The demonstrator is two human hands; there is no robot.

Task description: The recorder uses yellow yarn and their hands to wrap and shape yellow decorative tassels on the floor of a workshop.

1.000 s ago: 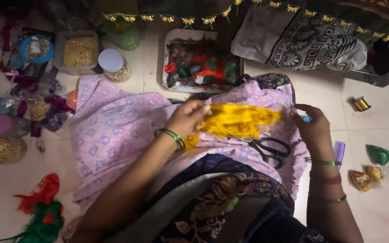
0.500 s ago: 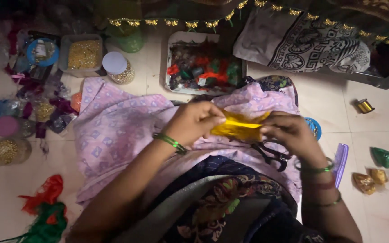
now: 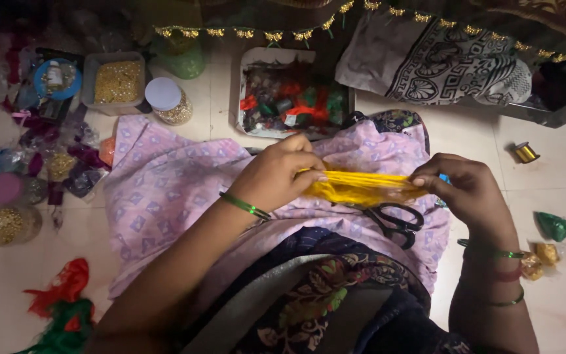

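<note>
I see yellow thread bundle (image 3: pixel 361 187) stretched 9-to-3 o'clock | bright, stranded, slightly sagging | left hand (image 3: pixel 276 177) and right hand (image 3: pixel 470 190) each pinching an end

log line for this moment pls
left hand: grips yellow thread bundle | right hand: pinches other end | bundle taut | scissors on lap

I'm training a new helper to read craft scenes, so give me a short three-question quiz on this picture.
1. True or false: the scissors are held in the right hand.
2. What do the left hand and right hand stretch between them? A) yellow threads B) a red ribbon C) a paper sheet
3. What colour is the cloth spread on the lap?

Key: 1 false, they lie on the cloth; 2 A; 3 pink, with small square patterns.
</note>
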